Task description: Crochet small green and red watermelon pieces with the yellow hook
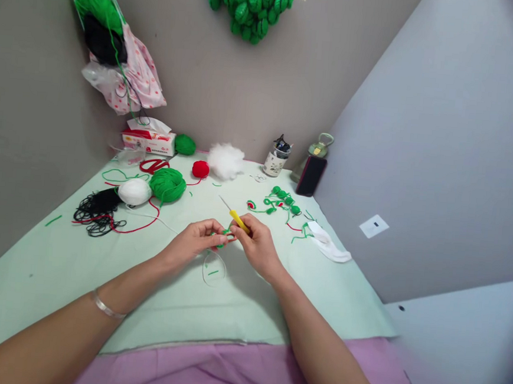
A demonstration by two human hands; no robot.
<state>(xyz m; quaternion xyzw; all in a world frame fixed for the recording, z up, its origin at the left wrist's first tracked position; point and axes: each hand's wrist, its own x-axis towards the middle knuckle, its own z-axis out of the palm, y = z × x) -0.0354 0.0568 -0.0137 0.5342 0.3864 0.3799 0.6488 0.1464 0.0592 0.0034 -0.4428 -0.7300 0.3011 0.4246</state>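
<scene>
Near the middle of the table, my left hand [202,236] pinches a small green and red crochet piece [221,240], partly hidden by the fingers. My right hand [256,244] is closed round a crochet hook with a yellow handle [239,221], its thin metal tip pointing up and to the left. The right fingertips also meet the edge of the crochet piece. A white yarn strand [165,223] runs from a white yarn ball [134,192] towards my left hand, and a loop of it lies below the hands.
Left of the hands are a green yarn ball [167,185], black yarn [98,206] and red scissors [154,165]. Behind sit a red yarn ball [200,169] and white stuffing [226,161]. Small crocheted pieces [282,197], a phone [311,175] and white cloth [329,243] lie to the right.
</scene>
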